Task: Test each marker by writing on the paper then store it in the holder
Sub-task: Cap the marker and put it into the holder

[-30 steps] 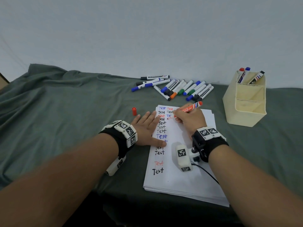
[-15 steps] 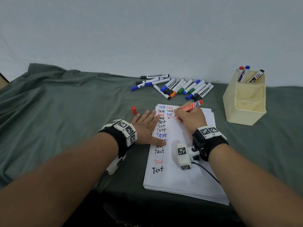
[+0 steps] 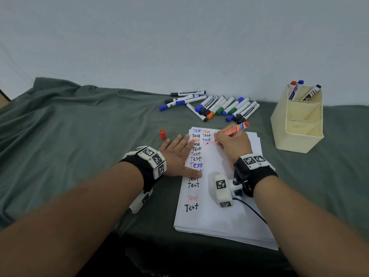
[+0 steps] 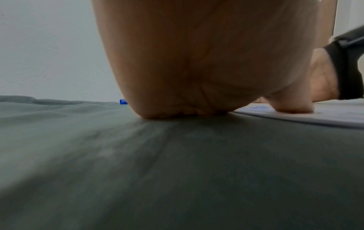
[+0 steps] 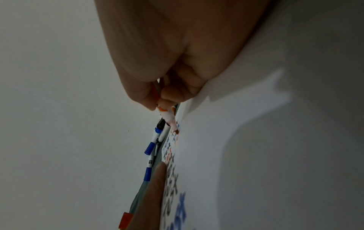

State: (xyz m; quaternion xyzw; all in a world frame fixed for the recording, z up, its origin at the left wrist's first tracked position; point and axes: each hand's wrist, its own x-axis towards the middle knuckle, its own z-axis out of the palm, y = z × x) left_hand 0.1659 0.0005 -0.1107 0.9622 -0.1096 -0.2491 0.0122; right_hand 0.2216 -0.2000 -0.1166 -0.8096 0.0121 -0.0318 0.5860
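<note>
At the centre of the head view, a stack of white paper (image 3: 223, 206) is seen lying on a table covered by a grey-green cloth (image 3: 79, 140). The left hand (image 3: 177, 154) is laid flat, fingers straight and slightly spread, partly on the cloth and partly on the sheet's left edge, the thumb resting on the written column. An orange marker (image 3: 233, 131) is pinched by the curled fingers of the right hand (image 3: 232, 145), tip down on the paper at the second column of "Test" words. A red cap (image 3: 163, 134) is stood on the cloth left of the sheet. A heap of loose markers (image 3: 215, 105) is noted above the paper; at right, a cream holder (image 3: 297, 124) is seen with three markers upright in its rear compartment.

In the left wrist view, the heel of the left hand (image 4: 197, 62) is pressed on the cloth (image 4: 138, 163); the thumb is set on the paper (image 4: 334, 116) at right.

In the right wrist view, the marker (image 5: 169, 118) is gripped near its tip by the right hand (image 5: 177, 54), the nib touching the paper (image 5: 256, 140). Blue-capped markers (image 5: 153, 147) are visible beyond.
</note>
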